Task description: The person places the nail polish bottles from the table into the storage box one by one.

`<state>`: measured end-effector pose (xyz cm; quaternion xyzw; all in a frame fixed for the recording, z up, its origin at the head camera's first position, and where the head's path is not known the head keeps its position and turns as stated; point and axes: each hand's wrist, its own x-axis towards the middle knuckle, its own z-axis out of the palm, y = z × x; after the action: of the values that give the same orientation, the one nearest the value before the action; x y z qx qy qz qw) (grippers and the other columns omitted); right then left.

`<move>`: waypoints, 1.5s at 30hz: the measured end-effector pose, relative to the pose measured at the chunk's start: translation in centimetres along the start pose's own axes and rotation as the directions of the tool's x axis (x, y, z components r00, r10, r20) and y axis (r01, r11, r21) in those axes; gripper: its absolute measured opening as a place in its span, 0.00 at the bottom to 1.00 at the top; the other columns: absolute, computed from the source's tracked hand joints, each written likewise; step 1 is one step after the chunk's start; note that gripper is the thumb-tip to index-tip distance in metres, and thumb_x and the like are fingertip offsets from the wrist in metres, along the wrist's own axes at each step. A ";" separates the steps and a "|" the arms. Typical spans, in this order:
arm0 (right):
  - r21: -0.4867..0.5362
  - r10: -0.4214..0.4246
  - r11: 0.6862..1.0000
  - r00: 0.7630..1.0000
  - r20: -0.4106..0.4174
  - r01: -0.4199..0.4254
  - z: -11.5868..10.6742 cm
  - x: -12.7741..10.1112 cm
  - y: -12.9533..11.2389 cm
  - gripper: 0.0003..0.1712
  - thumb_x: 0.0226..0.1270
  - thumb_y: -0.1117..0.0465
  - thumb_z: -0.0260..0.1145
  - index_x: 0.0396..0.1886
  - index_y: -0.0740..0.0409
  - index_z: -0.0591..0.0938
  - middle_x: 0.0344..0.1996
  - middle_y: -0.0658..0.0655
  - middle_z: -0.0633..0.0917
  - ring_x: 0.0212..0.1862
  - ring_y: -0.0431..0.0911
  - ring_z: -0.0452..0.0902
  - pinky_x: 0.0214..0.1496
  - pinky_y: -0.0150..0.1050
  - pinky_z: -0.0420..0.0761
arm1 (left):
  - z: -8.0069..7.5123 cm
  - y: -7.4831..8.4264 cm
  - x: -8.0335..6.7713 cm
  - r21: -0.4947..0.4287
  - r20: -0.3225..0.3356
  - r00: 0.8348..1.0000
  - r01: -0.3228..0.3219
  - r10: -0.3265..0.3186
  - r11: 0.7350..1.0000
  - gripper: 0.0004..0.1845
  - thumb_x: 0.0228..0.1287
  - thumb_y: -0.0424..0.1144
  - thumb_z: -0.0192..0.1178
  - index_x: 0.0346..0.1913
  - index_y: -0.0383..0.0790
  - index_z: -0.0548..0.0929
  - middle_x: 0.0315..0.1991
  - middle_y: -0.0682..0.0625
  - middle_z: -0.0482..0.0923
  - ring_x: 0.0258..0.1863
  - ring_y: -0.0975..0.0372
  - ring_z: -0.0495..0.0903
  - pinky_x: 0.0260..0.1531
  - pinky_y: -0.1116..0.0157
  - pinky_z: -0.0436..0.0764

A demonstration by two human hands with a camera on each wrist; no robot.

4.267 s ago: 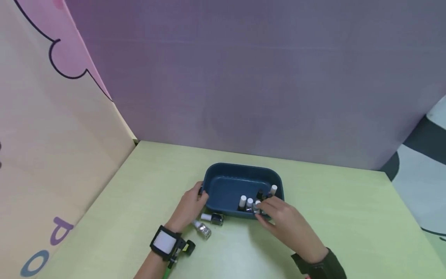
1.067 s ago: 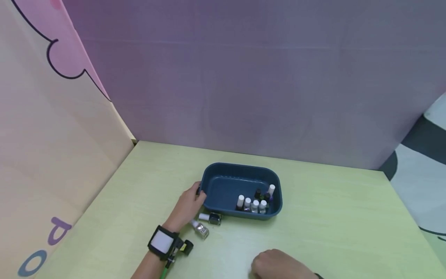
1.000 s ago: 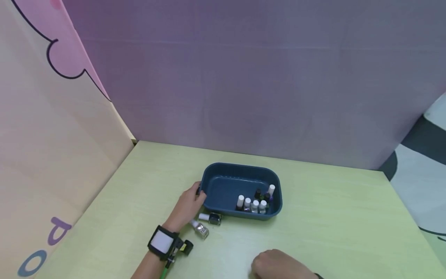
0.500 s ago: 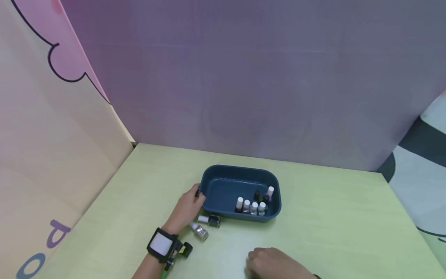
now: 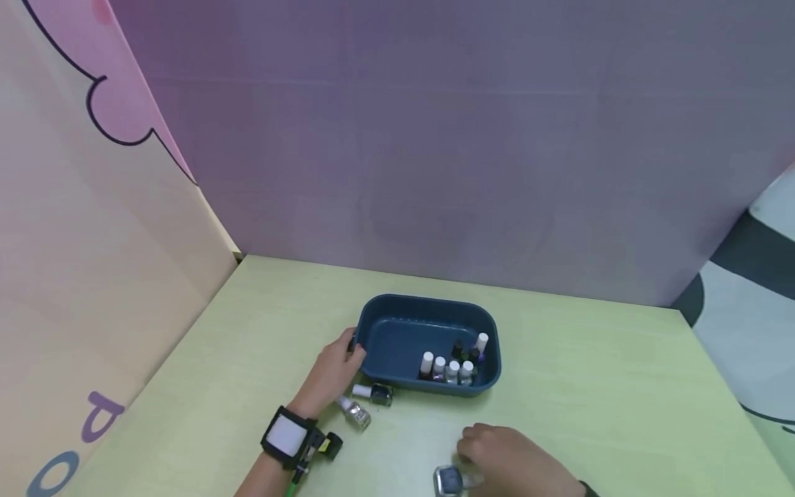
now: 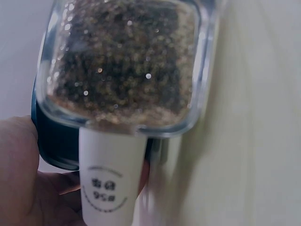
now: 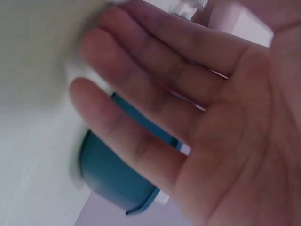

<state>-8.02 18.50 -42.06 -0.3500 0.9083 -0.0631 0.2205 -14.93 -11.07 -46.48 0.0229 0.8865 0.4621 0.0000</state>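
My left hand (image 5: 332, 373) grips the left end of a dark blue tray (image 5: 391, 352), thumb over the rim. Several nail polish bottles (image 5: 453, 373) with white or black caps stand in its right part. Before the tray lie a dark nail polish bottle (image 5: 381, 395) and a glittery one (image 5: 357, 415), both white-capped. The glittery bottle (image 6: 122, 61) fills much of the left wrist view. My right hand (image 5: 512, 459) is low over the table near the front, beside a grey-blue nail polish bottle (image 5: 448, 480). Its fingers (image 7: 141, 94) are loosely extended in the right wrist view.
The pale yellow-green table (image 5: 590, 386) ends at a purple-grey panel (image 5: 422, 172) behind. A cream panel (image 5: 124, 262) with printed shapes stands along the left. A strapped-on device (image 5: 288, 436) sits on my left wrist.
My right hand has left the tray, where several bottles now stand in front, and come down to the table. In the last half second it shifts right, revealing the grey-blue bottle. The left hand stays.
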 end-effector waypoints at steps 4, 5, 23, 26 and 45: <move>0.009 0.020 1.000 0.999 -0.029 -0.020 -0.3 -0.6 0.5 0.10 0.48 0.59 0.76 0.29 0.47 0.83 0.23 0.40 0.71 0.26 0.37 0.63 0.32 0.33 0.70 | 0.0 0.0 0.0 -0.002 0.000 1.000 0.004 -0.004 1.000 0.24 0.75 0.41 0.48 0.70 0.41 0.69 0.22 0.52 0.69 0.17 0.64 0.64 0.18 0.67 0.65; 0.008 0.013 1.000 0.999 -0.035 -0.013 -0.4 -0.6 0.6 0.10 0.48 0.60 0.76 0.29 0.47 0.83 0.23 0.40 0.71 0.26 0.37 0.63 0.32 0.33 0.70 | 0.0 0.0 0.0 -0.003 -0.001 1.000 0.005 -0.005 1.000 0.24 0.75 0.41 0.48 0.70 0.41 0.69 0.23 0.52 0.69 0.17 0.64 0.64 0.18 0.67 0.65; 0.081 0.023 0.996 1.000 -0.013 -0.022 -0.5 -0.9 1.1 0.05 0.58 0.59 0.74 0.33 0.46 0.85 0.25 0.37 0.78 0.27 0.34 0.68 0.35 0.34 0.76 | 0.0 0.3 0.0 0.001 -0.005 1.000 0.007 -0.007 1.000 0.24 0.74 0.41 0.48 0.70 0.41 0.69 0.23 0.52 0.69 0.18 0.64 0.65 0.18 0.67 0.66; 0.113 -0.002 0.994 1.000 -0.018 0.004 -0.8 -1.2 1.3 0.05 0.60 0.58 0.73 0.32 0.45 0.84 0.26 0.36 0.77 0.27 0.32 0.68 0.34 0.32 0.75 | 0.0 0.3 0.0 -0.005 -0.002 1.000 0.006 -0.006 1.000 0.24 0.74 0.41 0.48 0.70 0.41 0.69 0.22 0.52 0.69 0.18 0.64 0.65 0.18 0.67 0.66; 0.093 -0.139 0.984 0.981 -0.133 0.151 -2.4 -1.2 1.1 0.01 0.63 0.58 0.71 0.32 0.47 0.88 0.27 0.35 0.77 0.29 0.29 0.68 0.35 0.29 0.76 | 0.1 -0.1 0.1 -0.006 -0.001 1.000 -0.001 0.001 1.000 0.24 0.75 0.42 0.48 0.70 0.40 0.69 0.25 0.51 0.71 0.20 0.63 0.65 0.19 0.66 0.66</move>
<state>-8.99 20.07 -39.74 -0.3989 0.8880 -0.1474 0.1752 -15.04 -11.04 -46.61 0.0231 0.8852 0.4647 -0.0004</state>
